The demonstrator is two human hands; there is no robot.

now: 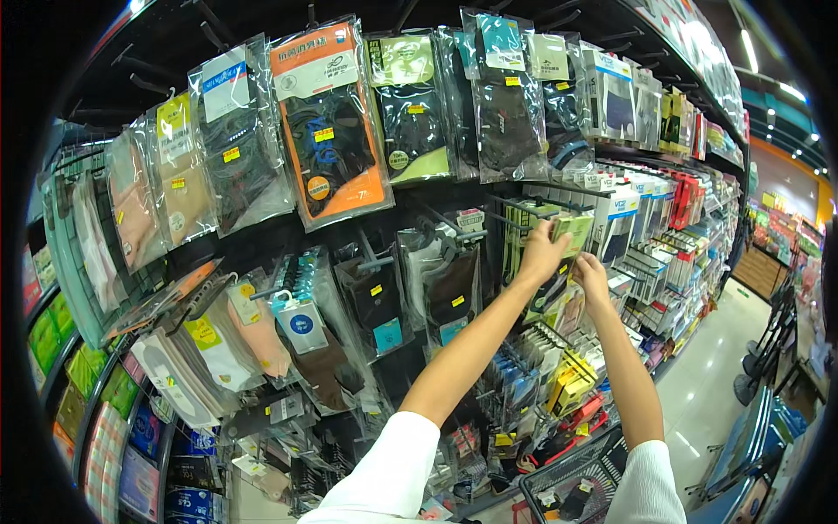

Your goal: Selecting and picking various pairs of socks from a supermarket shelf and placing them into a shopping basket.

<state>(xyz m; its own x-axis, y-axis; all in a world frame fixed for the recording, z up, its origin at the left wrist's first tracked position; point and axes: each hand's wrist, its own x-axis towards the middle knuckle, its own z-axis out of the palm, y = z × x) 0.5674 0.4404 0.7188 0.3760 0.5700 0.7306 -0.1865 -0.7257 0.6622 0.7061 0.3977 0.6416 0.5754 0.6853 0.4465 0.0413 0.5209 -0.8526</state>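
My left hand (545,254) reaches up to the rack and grips the green card top of a clear plastic sock packet (572,234). Close on its right, my right hand (592,276) has its fingers bent together at the lower right edge of the same packet, pinching the plastic. More packets with green tops (518,226) hang just left of my left hand, on a metal display hook (533,209). Dark socks with yellow price stickers hang below the hands, partly hidden by my forearms.
Bagged garments, among them an orange-trimmed packet (334,124), hang along the upper row. White boxed packs (615,223) fill the rack on the right. Below stands a black shopping cart (576,465) holding small items. A tiled aisle (704,367) runs along the right.
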